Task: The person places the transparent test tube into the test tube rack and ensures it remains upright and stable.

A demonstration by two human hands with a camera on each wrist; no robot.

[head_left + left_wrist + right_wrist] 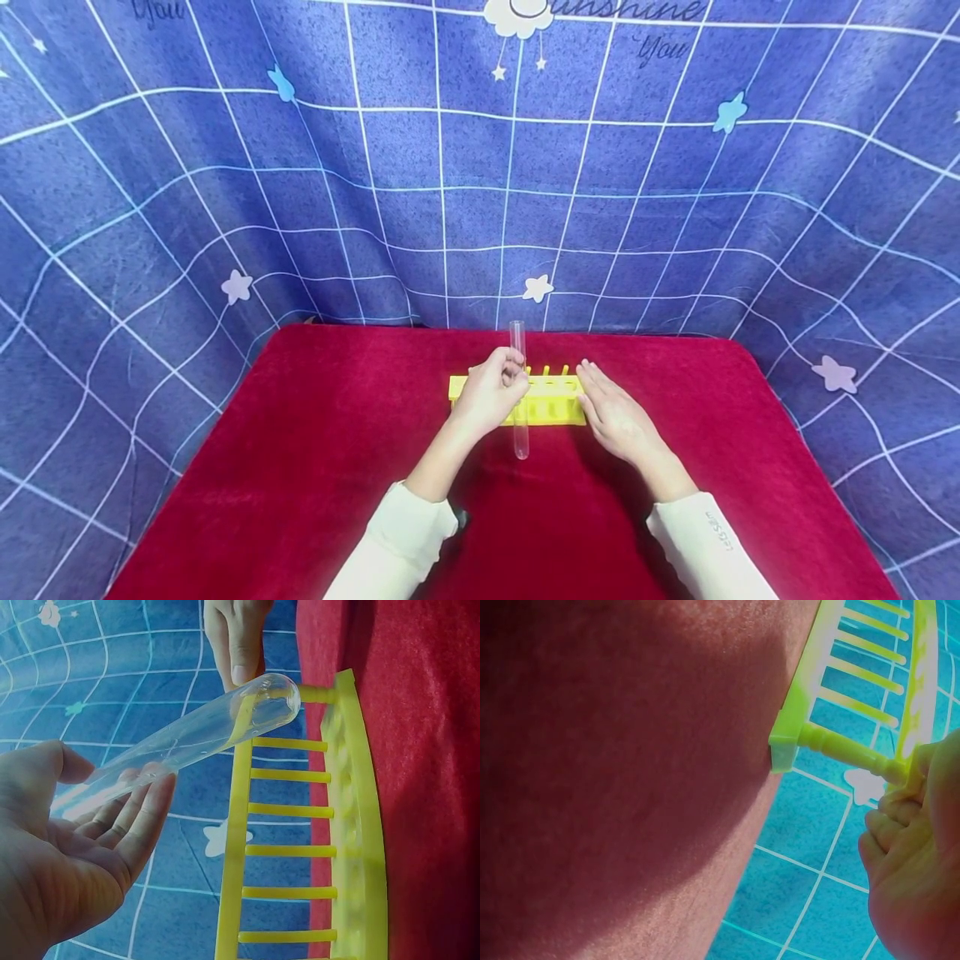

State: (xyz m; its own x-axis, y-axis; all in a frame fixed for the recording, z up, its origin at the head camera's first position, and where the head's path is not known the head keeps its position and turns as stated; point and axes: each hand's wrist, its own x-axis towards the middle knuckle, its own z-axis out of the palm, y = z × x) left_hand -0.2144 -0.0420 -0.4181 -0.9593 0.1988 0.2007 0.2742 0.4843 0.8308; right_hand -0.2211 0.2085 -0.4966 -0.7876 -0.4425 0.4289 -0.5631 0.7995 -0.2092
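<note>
L hand point(491, 393) has the glass test tube point(518, 392), fingers and thumb pinching it around mid-length. Tube's upright in the head view, long axis near vertical, open mouth up top above my knuckles, round closed end hanging low toward me, in front of the yellow rack point(555, 402). From the L wrist cam the tube point(180, 742) runs out of my fingers point(127, 825) with the rounded tip up near the rack's top rail point(236, 847). Whether the tip touches the rail, can't tell, looks just beside it.

R hand point(611, 412) is flat, fingers straight and together, laid along the rack's right end, bracing it w/o gripping as far as the head view goes. R wrist cam shows my fingers point(900, 806) up against the end post point(840, 746) of the rack, contact there, though how much they curl is hard to read at that angle.

Rack sits on the red cloth point(315, 467), mid-table, long axis left-right across me. So the key bit: tube axis stands crosswise to the rack's length, roughly in line w/ the holes, and it's at the rack's near face, left of centre. L hand is the nearer one by far, it's already on the tube; R is only on the rack. Blue grid backdrop point(375, 183) behind it all.
</note>
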